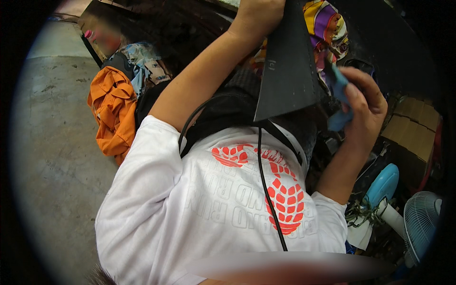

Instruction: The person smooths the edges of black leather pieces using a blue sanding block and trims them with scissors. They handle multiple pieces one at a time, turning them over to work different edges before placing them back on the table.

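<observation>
A stiff black panel [287,71] with a straight lower edge and a small pale mark stands tilted in front of my body. At the top of the view, my left hand [259,16] is against the panel's upper left side; its fingers are cut off or hidden, so its grip cannot be made out. To the right of the panel, my right hand [365,97] is closed around a light blue cloth [340,121], which sticks out above and below the fingers. Something dark and smeared by motion lies between this hand and the panel.
Multicoloured fabric [327,23] lies behind the panel. At left, orange cloth [113,107] and light blue patterned cloth [142,59] hang above the concrete floor [57,142]. At right are cardboard boxes [411,126], a round blue lid-like object [382,184] and a fan [422,223].
</observation>
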The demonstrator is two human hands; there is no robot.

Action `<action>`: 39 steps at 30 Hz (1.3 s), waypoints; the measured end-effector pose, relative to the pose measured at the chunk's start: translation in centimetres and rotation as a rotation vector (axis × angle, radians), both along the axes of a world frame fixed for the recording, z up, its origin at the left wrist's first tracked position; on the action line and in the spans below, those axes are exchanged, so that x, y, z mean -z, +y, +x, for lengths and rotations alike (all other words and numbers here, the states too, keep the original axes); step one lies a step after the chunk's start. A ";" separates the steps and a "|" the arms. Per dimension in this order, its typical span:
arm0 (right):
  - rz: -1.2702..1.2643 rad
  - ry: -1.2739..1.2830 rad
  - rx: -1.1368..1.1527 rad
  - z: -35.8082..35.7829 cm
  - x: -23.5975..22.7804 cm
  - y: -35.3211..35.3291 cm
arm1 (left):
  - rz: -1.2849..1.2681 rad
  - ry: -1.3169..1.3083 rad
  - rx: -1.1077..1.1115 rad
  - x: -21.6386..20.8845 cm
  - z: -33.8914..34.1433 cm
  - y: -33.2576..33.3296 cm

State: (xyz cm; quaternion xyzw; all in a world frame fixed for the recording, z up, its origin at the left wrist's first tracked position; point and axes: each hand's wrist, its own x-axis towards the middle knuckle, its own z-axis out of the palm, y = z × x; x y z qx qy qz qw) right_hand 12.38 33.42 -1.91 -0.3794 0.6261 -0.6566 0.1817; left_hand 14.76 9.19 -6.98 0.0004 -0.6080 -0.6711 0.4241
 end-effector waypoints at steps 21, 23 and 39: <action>-0.011 0.317 -0.164 1.5 -0.4 0.7 | 0.063 -0.018 0.050 -0.2 0.2 1.0; -0.037 0.333 -0.190 1.4 -0.4 1.0 | 0.056 0.037 0.040 -0.3 0.1 0.9; 0.115 0.409 0.094 -0.3 0.0 -3.0 | 0.303 -0.041 0.147 0.2 0.1 2.2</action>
